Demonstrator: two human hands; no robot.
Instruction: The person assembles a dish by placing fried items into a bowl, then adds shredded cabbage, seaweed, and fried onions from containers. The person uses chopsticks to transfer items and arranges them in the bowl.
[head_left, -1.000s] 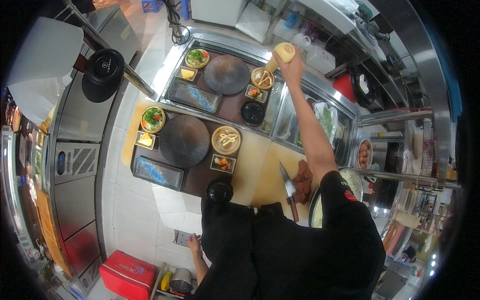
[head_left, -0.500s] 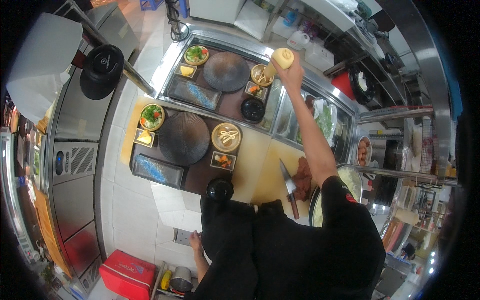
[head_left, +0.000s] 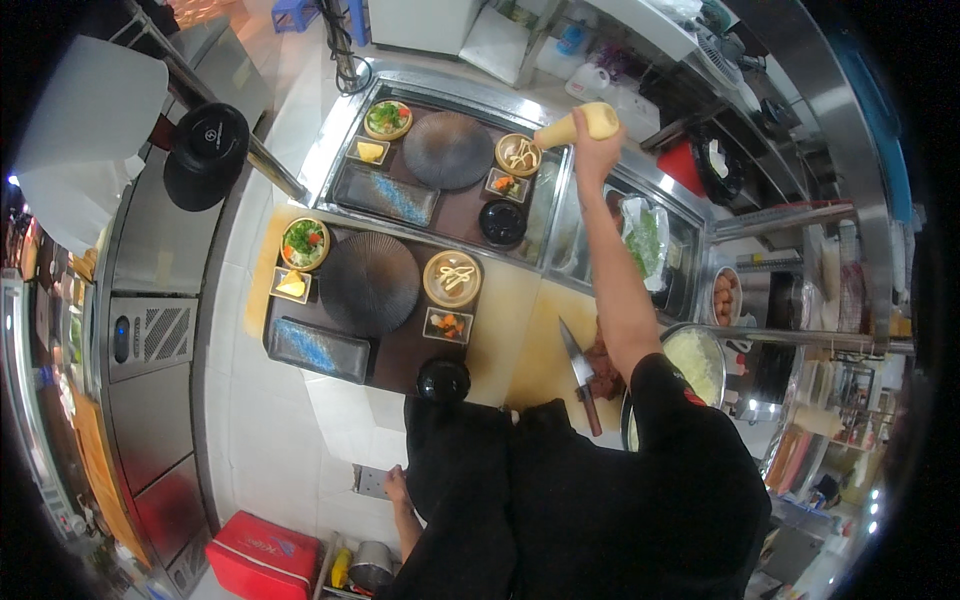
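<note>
My right hand (head_left: 597,150) is wrapped round a squeeze bottle (head_left: 575,127) of pale yellow sauce. The bottle lies tilted nearly level, its nozzle over the right rim of a small round bowl (head_left: 517,154) on the far tray (head_left: 470,212). Pale sauce lines zigzag over the food in that bowl. A matching round bowl (head_left: 452,278) on the near tray (head_left: 400,352) also carries sauce lines. Down at my left side hangs my left hand (head_left: 397,487), its fingers seeming curled, with nothing visible in them.
Each tray also bears a dark ribbed plate (head_left: 369,284), a salad bowl (head_left: 304,244), small dishes and a black bowl (head_left: 443,380). A knife (head_left: 580,374) lies beside dark red meat (head_left: 604,376) on the cutting board (head_left: 540,345). A person in a black cap (head_left: 205,155) is at upper left.
My right hand has shifted slightly right and tipped the bottle closer to level. More sauce lines show in the far round bowl. My left hand stays low at my side.
</note>
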